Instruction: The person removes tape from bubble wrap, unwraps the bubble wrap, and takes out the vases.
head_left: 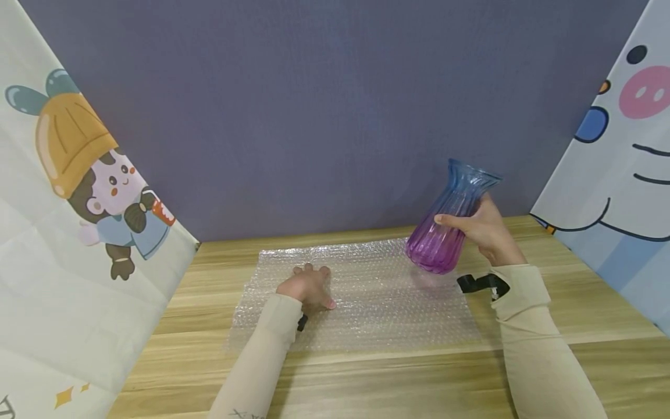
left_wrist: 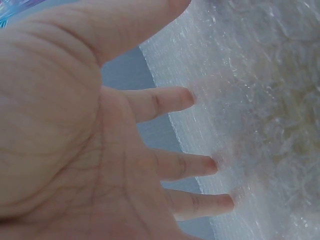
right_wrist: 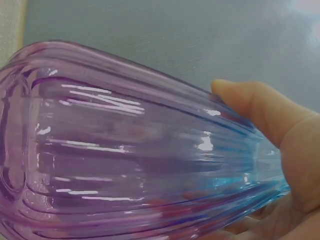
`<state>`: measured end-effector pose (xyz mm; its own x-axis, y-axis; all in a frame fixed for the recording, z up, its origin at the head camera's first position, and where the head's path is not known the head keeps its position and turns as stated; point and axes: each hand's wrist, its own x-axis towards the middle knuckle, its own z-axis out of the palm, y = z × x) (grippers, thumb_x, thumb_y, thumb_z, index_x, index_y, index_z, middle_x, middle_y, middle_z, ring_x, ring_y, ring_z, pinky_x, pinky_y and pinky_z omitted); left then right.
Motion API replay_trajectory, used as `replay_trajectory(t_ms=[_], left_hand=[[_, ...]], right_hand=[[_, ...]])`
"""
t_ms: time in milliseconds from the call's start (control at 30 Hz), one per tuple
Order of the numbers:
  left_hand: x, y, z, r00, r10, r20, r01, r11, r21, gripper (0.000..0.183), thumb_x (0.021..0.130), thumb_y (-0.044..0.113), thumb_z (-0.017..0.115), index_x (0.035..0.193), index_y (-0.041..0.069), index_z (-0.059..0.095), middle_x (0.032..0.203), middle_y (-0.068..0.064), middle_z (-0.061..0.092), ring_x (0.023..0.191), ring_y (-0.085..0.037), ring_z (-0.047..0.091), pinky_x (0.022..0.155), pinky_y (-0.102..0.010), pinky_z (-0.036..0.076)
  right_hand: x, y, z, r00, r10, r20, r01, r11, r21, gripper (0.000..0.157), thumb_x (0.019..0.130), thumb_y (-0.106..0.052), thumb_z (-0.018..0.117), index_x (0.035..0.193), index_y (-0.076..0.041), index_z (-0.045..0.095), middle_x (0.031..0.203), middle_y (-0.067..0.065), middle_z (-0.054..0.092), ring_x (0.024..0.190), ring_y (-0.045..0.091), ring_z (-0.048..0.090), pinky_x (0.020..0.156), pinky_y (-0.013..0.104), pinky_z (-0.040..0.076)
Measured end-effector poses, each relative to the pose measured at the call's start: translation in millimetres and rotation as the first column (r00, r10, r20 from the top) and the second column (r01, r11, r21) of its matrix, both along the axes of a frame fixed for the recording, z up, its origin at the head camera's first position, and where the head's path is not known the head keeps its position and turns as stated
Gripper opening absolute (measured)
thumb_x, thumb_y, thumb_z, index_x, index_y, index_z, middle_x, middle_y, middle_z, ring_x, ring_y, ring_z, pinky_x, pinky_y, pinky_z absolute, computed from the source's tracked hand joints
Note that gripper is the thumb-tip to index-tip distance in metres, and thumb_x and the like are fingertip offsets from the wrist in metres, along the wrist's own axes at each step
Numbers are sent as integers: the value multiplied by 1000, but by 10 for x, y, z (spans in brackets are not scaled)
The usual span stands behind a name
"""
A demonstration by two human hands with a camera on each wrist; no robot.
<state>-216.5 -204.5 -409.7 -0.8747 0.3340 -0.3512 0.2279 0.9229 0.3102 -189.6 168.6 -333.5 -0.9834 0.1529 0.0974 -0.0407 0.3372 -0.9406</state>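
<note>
A ribbed glass vase, blue at its flared mouth and purple at its base, tilts over the right part of a bubble wrap sheet. My right hand grips it round the body below the neck, thumb across the near side. In the right wrist view the vase fills most of the picture, its base to the left. On the left part of the sheet, my left hand rests with spread fingers. The left wrist view shows its fingertips touching the bubble wrap, the palm holding nothing.
The bubble wrap lies flat on a wood-grain table. A grey-blue panel rises at the table's back edge. Cartoon-printed sheets hang at the left and right sides. A black wrist strap mount sticks out from the right sleeve.
</note>
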Motion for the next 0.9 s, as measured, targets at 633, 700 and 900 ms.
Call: replay_trajectory(t_ms=[633,700,900], left_hand=[[-2,-8,11,1000,-13,-8,13,1000,-16,92,81,44,84,157,18,39,163,-32,25,148,-60,22,103,-83,36],[3,-10,14,1000,-12,-6,12,1000,-15,92,81,44,84,157,18,39,163,-32,26,148,-59,23,104,-82,36],[8,-12,22,1000,-9,-4,9,1000,-9,93,81,43,85,157,18,38,163,-32,26,148,-59,23,104,-82,36]], right_hand=[[1,14,-18,999,-47,-4,47,999,6,108,84,-27,86,158,-7,10,156,23,34,142,39,39,116,52,43],[5,7,-15,999,-54,-5,54,999,4,109,84,-27,86,159,-7,10,156,23,34,142,39,39,117,52,43],[11,-8,-12,997,-75,-17,75,997,5,105,84,-26,86,158,-9,12,153,21,37,137,35,44,99,28,53]])
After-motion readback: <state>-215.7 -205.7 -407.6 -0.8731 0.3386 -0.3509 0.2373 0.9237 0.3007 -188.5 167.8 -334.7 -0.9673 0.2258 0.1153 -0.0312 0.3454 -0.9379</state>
